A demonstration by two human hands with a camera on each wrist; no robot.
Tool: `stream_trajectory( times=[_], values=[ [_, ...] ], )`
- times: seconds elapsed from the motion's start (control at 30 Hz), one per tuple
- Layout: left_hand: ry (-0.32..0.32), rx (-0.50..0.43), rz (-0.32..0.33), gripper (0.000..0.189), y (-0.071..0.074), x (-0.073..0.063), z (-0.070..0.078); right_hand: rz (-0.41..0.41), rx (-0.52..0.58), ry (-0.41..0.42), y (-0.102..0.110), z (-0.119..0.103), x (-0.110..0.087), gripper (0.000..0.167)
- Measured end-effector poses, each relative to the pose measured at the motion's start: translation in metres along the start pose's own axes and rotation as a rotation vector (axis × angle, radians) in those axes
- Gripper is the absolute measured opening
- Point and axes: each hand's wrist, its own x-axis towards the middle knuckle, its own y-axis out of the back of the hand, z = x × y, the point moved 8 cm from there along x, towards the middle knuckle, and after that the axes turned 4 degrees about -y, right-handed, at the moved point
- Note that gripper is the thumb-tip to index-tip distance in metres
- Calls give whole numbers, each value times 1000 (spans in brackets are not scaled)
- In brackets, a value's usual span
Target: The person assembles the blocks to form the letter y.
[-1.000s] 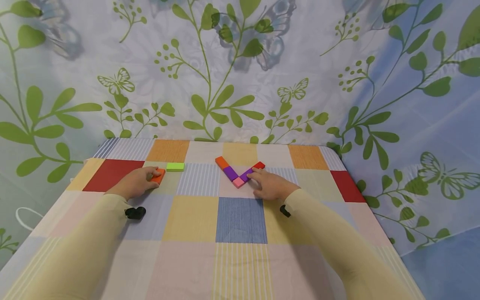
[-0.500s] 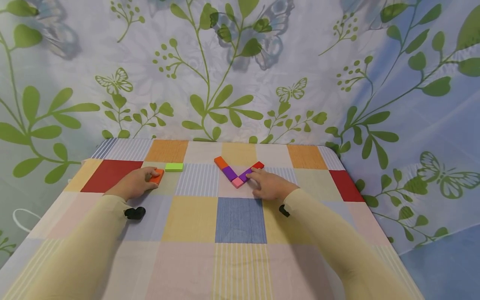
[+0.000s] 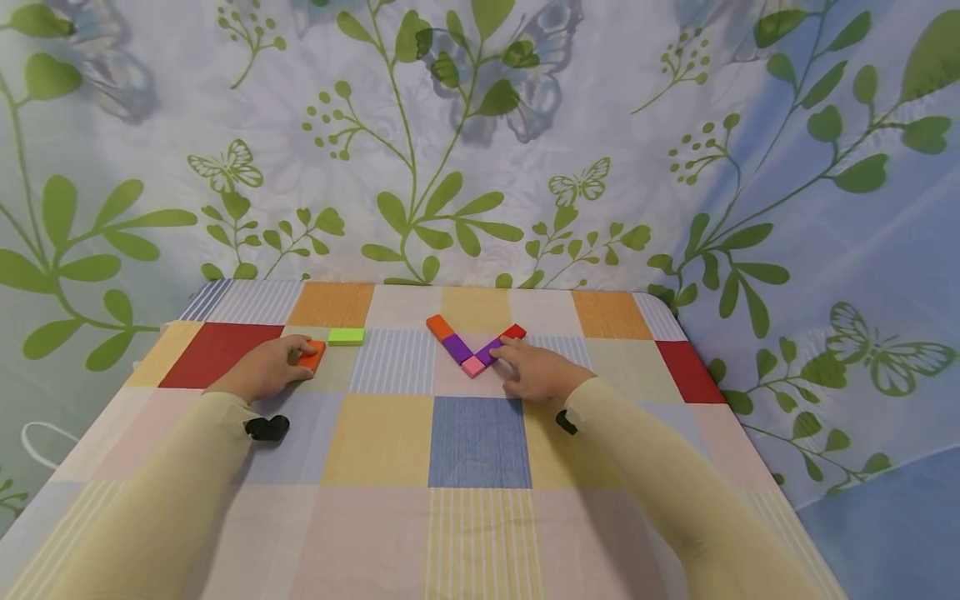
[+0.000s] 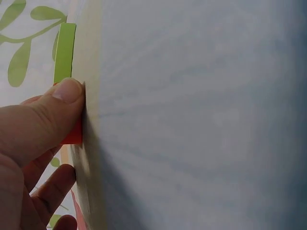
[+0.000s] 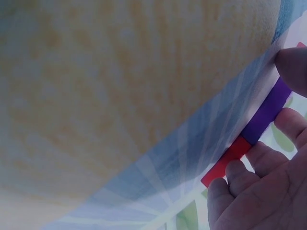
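Note:
At the left, my left hand [image 3: 258,367] pinches an orange block [image 3: 311,357] between thumb and fingers, low over the tablecloth. A lime-green block [image 3: 346,337] lies just beyond it; in the left wrist view the green block [image 4: 64,52] shows above the thumb. Near the middle, blocks form a V: an orange one [image 3: 440,326] and a purple one [image 3: 457,350] on the left arm, a pink one [image 3: 473,367] at the point, a purple one [image 5: 265,117] and a red one [image 5: 226,163] on the right arm. My right hand [image 3: 543,371] touches that right arm with loosely bent fingers, partly covering it.
A patchwork cloth [image 3: 480,442] covers the table, whose far edge meets a hanging curtain [image 3: 420,142] with leaves and butterflies. Black wrist devices show at the left cuff [image 3: 267,428] and right cuff [image 3: 566,422]. A white cable loop [image 3: 37,442] hangs off the left edge.

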Motion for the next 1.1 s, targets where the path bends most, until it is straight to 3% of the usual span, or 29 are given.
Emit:
stream_trajectory(
  times=[0.37, 0.63, 0.83, 1.1],
  values=[
    [10, 15, 7, 60, 2, -4, -2, -7, 15, -10, 1, -2, -3, 68],
    [-38, 7, 61, 55, 2, -8, 2, -11, 14, -10, 1, -1, -3, 67],
    [-52, -6, 71, 58, 0, -12, 10, -6, 8, -10, -1, 1, -2, 67],
    [-90, 0, 57, 64, -7, -13, 33, -4, 12, -11, -1, 1, -2, 67]
  ],
)
